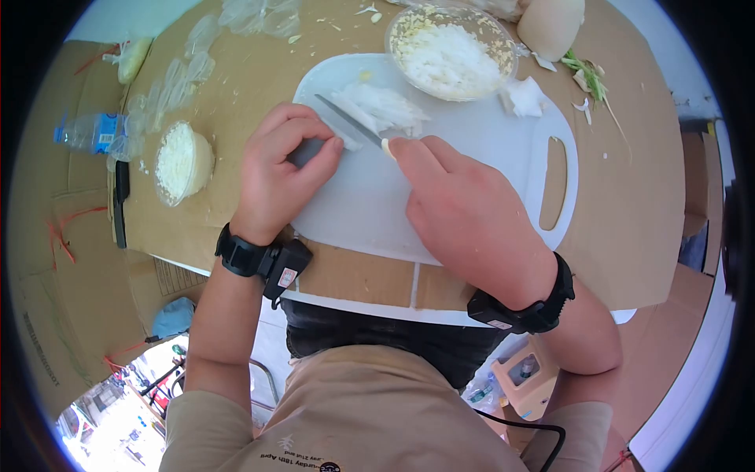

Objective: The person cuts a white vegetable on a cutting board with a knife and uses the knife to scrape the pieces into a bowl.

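A white cutting board lies on the cardboard-covered table. My right hand is wrapped round the handle of a knife, whose blade points up and left over the board. Beside the blade, on the left, my left hand is curled with its fingertips at a white piece; how firmly it grips cannot be made out. Thin white slices lie just beyond the blade. At the board's far edge is a clear bowl of chopped white and pale yellow bits.
A small tub of white bits stands at the left, near a plastic bottle and clear plastic gloves. A white chunk rests on the board's right. Green scraps and a large pale object lie beyond.
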The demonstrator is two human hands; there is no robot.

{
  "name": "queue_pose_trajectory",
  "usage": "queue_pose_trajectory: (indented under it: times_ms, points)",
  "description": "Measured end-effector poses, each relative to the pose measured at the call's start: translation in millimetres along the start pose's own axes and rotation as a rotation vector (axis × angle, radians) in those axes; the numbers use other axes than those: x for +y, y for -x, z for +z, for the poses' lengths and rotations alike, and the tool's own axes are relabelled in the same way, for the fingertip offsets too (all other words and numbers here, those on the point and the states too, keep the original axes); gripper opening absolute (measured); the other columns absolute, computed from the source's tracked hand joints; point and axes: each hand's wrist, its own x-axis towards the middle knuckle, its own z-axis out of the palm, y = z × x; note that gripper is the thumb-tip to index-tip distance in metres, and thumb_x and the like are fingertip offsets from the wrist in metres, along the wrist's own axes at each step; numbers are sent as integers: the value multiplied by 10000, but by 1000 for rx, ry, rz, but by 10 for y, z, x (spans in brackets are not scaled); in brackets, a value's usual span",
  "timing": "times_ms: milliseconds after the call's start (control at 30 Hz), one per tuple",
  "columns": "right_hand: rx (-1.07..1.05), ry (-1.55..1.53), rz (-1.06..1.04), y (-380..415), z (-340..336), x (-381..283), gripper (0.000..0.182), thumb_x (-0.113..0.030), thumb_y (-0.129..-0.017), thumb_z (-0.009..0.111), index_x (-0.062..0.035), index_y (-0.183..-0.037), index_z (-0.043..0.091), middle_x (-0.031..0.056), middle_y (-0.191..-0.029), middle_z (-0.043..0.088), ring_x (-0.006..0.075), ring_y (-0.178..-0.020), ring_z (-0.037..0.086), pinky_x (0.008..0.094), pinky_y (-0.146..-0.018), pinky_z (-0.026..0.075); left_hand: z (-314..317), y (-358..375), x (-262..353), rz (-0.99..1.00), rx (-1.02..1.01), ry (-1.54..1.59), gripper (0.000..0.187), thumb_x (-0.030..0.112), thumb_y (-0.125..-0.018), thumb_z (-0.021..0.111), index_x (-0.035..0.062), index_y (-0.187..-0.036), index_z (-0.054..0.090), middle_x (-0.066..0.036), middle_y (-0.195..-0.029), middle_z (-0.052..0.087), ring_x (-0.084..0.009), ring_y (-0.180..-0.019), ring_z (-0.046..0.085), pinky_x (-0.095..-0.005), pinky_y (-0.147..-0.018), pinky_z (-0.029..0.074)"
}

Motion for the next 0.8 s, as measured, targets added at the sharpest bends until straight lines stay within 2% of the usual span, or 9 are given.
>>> queue_pose_trajectory:
  times_ms: [67,133,267,333,800]
  points:
    - [21,1,-3,-7,4,-2,196,6,-892,642,-39,-1051,536,144,-889,599,333,-730,681,430,-623,557,15,7,-8,-17,28,35,125,36,-851,840,26,-946,759,-94,-1028,712,-244,-915,693,-346,-792,552]
    - [-37,-8,24,-13,2,-27,460,66,-829,631,-12,-1283,629,133,-989,654,342,-807,689,432,-676,568,12,17,-7,-38,54,23,127,26,-854,834,27,-952,753,-94,-1041,706,-244,-926,691,-346,-805,548]
    - [-65,60,-1,-45,14,-80,459,59,-826,645,-11,-1279,628,125,-970,639,325,-789,685,422,-667,564,-12,8,30,-19,44,1,123,27,-854,836,30,-949,758,-93,-1031,705,-243,-919,692,-344,-800,549]
    - [32,96,-92,-65,43,-79,227,-40,-855,675,-38,-1060,578,83,-872,593,230,-678,667,348,-572,540,-11,6,41,-16,36,-5,115,25,-857,834,29,-948,763,-93,-1017,705,-245,-906,694,-340,-793,550]
    - [-9,92,-105,-73,-3,-119,228,-38,-858,681,-41,-1063,582,84,-878,576,223,-670,644,344,-572,529,-20,-12,20,7,29,-49,100,59,-859,837,33,-935,777,-103,-1018,732,-253,-894,711,-348,-775,569]
